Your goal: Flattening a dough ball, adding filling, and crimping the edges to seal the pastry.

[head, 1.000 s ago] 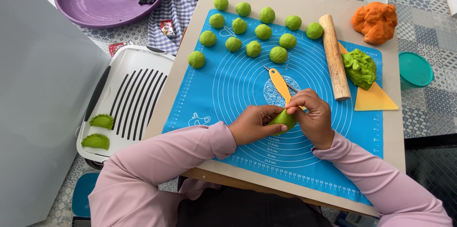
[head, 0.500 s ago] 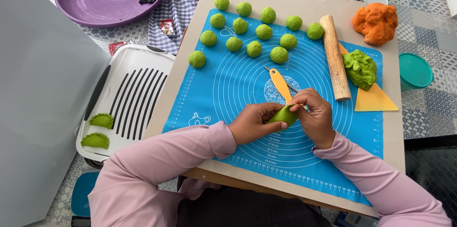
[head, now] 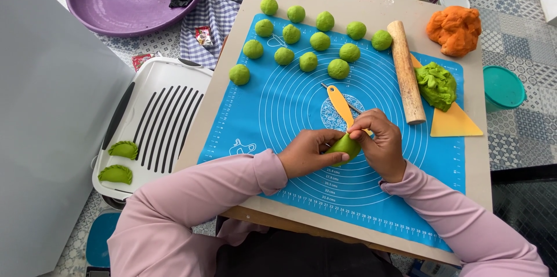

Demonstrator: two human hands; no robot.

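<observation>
Green folded dough piece [head: 343, 146]: sat low at the centre of the blue silicone mat [head: 278, 108], pinched between both hands. Left hand [head: 307, 153]: fingers closed on its left end. Right hand [head: 380, 143]: fingers curled shut over its right end. Yellow-handled tool [head: 339, 101]: lay on the mat just above the hands. Twelve green dough balls [head: 308, 61]: ranged along the mat's upper part. Wooden rolling pin [head: 405, 71]: lay to the right, beside a green dough lump [head: 436, 84]. Two folded green dumplings [head: 119, 162]: rested on the white tray [head: 162, 114], left of the surface.
</observation>
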